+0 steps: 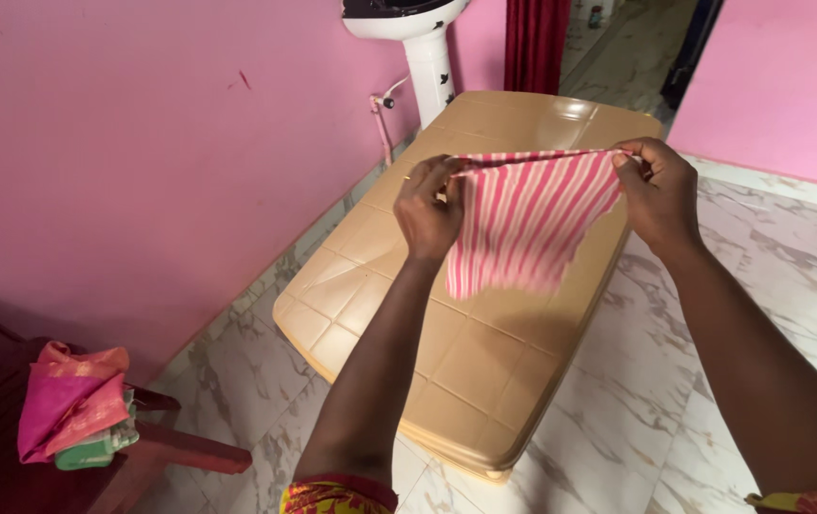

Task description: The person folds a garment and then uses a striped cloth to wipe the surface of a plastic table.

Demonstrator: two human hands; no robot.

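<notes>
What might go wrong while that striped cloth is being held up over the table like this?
The pink striped cloth hangs in the air, pinched only at its top corners by the left hand and the right hand. If either grip slips, that corner would likely drop and spoil any fold. The cloth's lower edge looks blurred, so it may be swinging and could land crooked on the beige table, or slide off its right edge to the marble floor.

Both arms reach forward, raised and spread apart. The left hand (pixel 427 214) shows its back, fingers curled in a tight pinch grip; the right hand (pixel 658 195) mirrors it — wrist bent, fingertips pressed together.
</notes>
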